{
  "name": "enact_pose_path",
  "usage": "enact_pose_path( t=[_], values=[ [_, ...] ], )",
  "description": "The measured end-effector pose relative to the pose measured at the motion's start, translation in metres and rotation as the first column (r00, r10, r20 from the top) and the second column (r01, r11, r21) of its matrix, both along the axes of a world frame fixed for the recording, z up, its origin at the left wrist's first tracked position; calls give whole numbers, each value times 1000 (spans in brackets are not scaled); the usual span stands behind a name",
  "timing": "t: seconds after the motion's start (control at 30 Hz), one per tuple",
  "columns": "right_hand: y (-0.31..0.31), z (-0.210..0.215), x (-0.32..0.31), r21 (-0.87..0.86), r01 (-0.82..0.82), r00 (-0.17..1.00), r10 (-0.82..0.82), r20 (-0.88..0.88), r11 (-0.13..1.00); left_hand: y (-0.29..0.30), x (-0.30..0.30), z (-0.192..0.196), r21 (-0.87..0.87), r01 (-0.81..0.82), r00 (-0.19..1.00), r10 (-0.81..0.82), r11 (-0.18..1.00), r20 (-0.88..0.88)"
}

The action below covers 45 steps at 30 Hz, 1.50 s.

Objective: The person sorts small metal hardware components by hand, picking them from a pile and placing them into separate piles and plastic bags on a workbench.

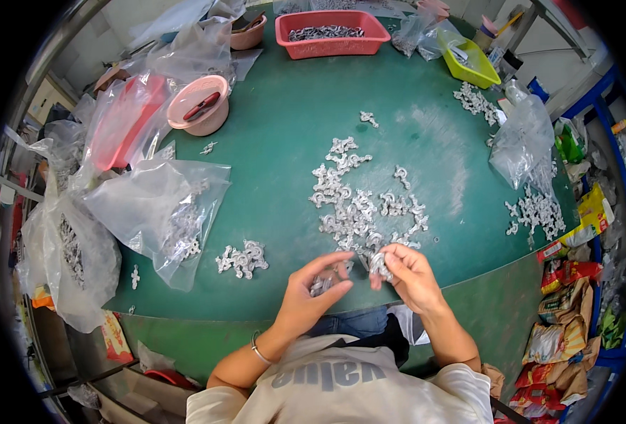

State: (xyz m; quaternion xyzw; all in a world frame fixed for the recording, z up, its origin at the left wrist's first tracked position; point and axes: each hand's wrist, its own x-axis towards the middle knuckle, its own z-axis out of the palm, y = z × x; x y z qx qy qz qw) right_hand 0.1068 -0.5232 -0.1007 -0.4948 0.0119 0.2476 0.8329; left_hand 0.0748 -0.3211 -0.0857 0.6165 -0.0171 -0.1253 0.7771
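My left hand (pixel 311 291) is cupped near the table's front edge and holds a few small silvery metal parts (pixel 320 285) in its fingers. My right hand (pixel 406 270) pinches one silvery metal part (pixel 379 265) between thumb and fingers, close beside the left hand. Just beyond both hands a loose scatter of the same metal parts (pixel 352 208) lies on the green table (pixel 284 127). A smaller heap of parts (pixel 242 258) sits to the left of my left hand.
Clear plastic bags (pixel 161 215) with metal parts lie at the left. A pink bowl (pixel 200 104) and a red basket (pixel 331 32) of parts stand farther back, a yellow-green tray (pixel 470 63) at the back right. Another bag (pixel 525 141) and parts heap (pixel 535 212) lie right; snack packets (pixel 564 311) beside the table.
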Motion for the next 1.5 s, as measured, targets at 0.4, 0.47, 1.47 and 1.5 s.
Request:
enact_pose_path(
  t=[0.4,0.47,1.47,1.5],
  values=[
    [8,24,-12,-35,-132,988,134,77,991,4,10,12,366,-72,896,-101,928,433],
    [8,32,-17,-148,-138,974,161,157,979,5,8,9,332,-89,906,-62,939,419],
    [-64,-26,43,-704,701,648,316,694,109,95,9,4,903,-377,926,91,205,366],
    [-63,-28,43,-744,663,685,331,648,84,95,10,6,897,-400,916,127,189,381]
  ],
)
